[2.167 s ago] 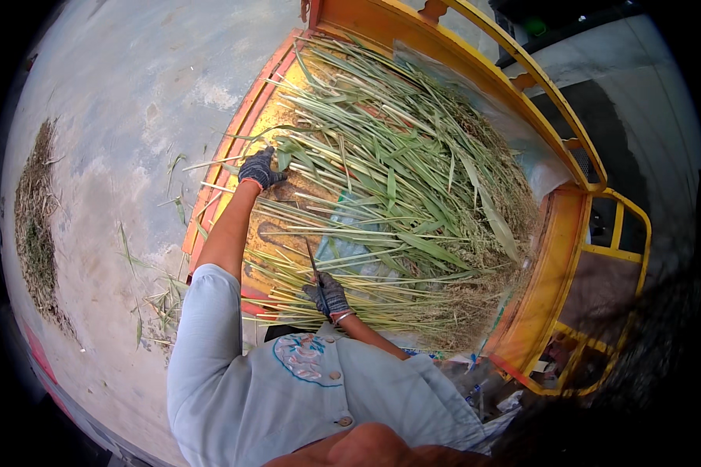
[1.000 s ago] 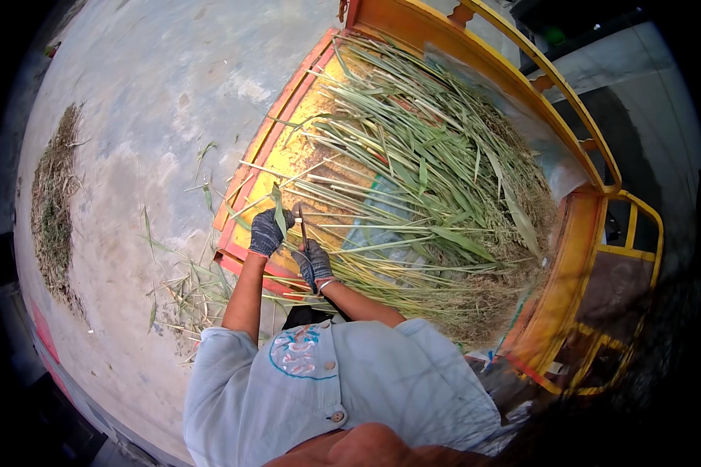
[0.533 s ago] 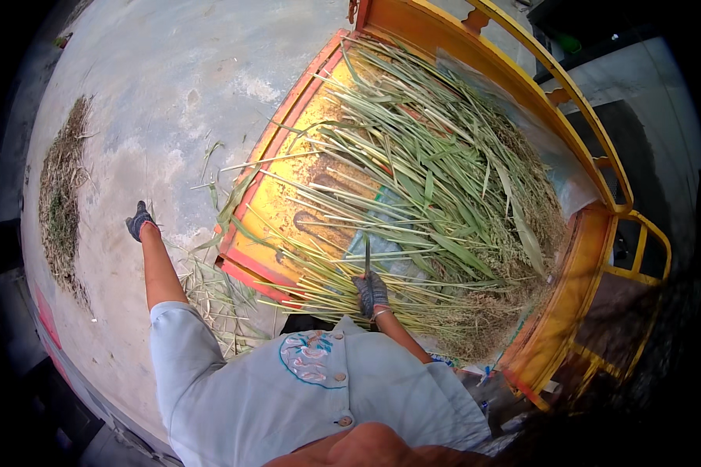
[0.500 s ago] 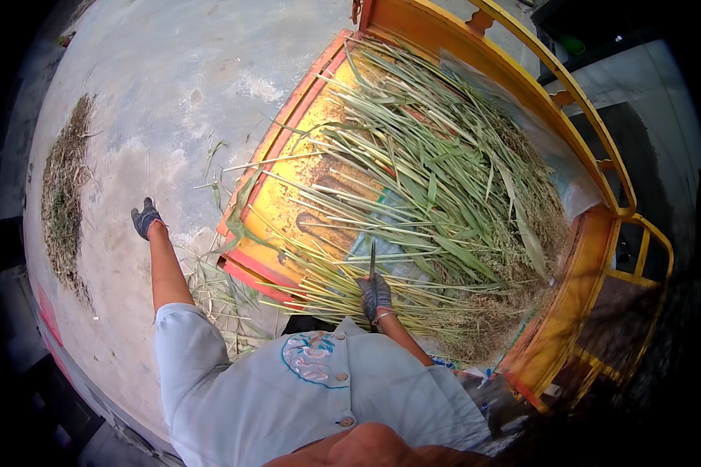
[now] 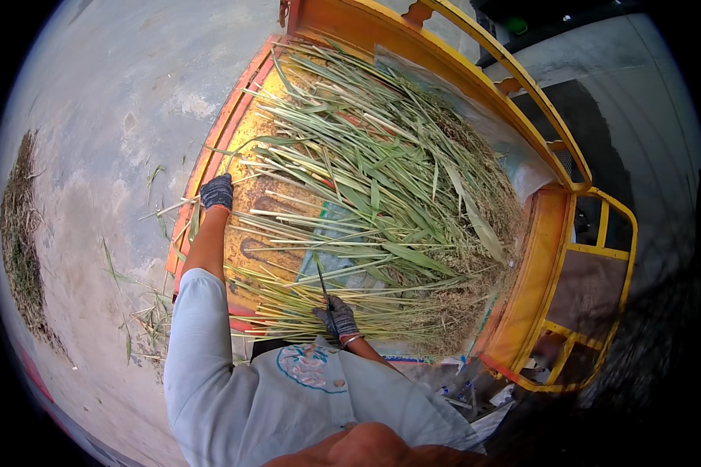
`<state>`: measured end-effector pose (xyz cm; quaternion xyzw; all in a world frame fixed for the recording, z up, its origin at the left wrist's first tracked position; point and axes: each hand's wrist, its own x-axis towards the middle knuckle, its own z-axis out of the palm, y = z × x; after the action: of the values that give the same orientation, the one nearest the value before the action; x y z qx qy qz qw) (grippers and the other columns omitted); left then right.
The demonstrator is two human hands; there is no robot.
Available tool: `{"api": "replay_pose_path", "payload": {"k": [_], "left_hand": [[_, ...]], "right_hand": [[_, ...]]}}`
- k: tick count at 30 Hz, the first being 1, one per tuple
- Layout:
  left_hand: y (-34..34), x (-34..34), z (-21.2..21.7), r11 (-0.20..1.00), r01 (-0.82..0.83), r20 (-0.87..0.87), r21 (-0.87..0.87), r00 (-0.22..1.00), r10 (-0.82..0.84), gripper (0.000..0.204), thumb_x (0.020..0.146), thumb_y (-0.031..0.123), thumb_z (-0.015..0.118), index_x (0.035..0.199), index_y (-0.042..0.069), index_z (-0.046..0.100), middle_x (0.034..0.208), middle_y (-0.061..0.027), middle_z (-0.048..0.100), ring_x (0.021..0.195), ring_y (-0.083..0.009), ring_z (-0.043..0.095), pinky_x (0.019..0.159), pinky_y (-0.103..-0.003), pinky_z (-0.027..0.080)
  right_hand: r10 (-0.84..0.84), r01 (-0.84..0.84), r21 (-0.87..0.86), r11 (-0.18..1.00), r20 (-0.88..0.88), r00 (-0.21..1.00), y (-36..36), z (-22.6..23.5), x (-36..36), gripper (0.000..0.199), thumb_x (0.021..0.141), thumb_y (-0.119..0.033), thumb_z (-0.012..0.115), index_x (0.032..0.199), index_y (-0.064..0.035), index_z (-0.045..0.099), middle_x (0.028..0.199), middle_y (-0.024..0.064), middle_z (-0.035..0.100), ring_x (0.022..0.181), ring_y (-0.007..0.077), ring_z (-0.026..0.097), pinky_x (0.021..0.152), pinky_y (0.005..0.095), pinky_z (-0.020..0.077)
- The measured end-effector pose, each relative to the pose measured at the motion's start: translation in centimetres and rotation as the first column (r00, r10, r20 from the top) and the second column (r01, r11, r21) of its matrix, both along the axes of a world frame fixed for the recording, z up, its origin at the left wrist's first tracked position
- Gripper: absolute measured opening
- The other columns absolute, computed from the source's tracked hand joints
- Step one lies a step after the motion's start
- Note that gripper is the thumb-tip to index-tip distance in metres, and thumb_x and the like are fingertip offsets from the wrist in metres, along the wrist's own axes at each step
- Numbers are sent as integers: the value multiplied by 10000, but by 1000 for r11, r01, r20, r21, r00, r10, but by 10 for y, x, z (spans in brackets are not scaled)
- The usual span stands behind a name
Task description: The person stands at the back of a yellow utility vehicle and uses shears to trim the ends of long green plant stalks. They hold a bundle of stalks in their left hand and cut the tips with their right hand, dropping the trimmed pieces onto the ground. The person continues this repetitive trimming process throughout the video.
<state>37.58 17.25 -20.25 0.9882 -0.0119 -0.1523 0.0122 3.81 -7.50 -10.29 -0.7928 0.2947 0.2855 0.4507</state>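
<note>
Long green and yellowish cut stalks (image 5: pixel 382 179) with seedy brown heads lie heaped across a rusty yellow cargo bed (image 5: pixel 265 204). Their cut ends point left and their heads lie to the right. My left hand (image 5: pixel 216 191), in a dark grey glove, is closed at the bed's left edge around a stalk whose end pokes out past the hand. In my right hand (image 5: pixel 337 318), also gloved, a knife (image 5: pixel 322 282) with a narrow dark blade points up and away. That hand is just above the yellower stalks (image 5: pixel 296 300) at the near side; its handle is hidden by the fingers.
A yellow metal rail (image 5: pixel 514 66) borders the far side, and a yellow frame (image 5: pixel 600 268) stands at the right. Clear plastic sheeting (image 5: pixel 514 156) lies beneath the heads. Dry plant debris (image 5: pixel 23 241) is piled on the concrete floor (image 5: pixel 93 156) at left, with loose leaves (image 5: pixel 152 323) nearer.
My left hand has come from out over the floor to the bed's edge and closed on a stalk. My right hand still holds the knife. The whole view has shifted, moving the bed leftward.
</note>
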Motion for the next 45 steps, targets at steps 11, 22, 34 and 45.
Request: {"api": "replay_pose_path", "payload": {"k": [11,22,34,45], "left_hand": [[245,-38,196,960,-20,152,280,988,-23,203,806,304,550,950,175,611,840,-110,608,792,-299,591,671,-430,468],[224,-290,250,921,-390,626,-5,717,307,238,782,270,606,976,133,621,821,-116,608,715,-285,586,621,-379,462],[-97,-351,270,830,540,269,-137,827,-494,297,782,399,535,894,123,548,694,-77,575,654,-255,600,504,-419,446],[35,-338,260,903,404,317,145,846,-429,258,785,378,533,724,128,553,637,-76,561,616,-261,585,519,-405,437]], "right_hand": [[37,-30,-54,998,129,991,-11,-13,-32,418,655,-320,730,935,-44,586,830,153,616,769,276,596,693,337,461],[155,-212,83,974,444,883,14,50,-41,329,717,-268,698,909,-45,549,780,134,594,730,267,576,656,332,446],[-803,216,953,-211,-295,518,-89,74,-37,44,829,-134,524,857,-104,509,775,83,576,445,110,448,406,226,426],[-862,301,867,-397,-465,202,-225,43,-125,114,837,-93,461,938,-139,488,703,53,521,435,123,443,426,293,458]]}}
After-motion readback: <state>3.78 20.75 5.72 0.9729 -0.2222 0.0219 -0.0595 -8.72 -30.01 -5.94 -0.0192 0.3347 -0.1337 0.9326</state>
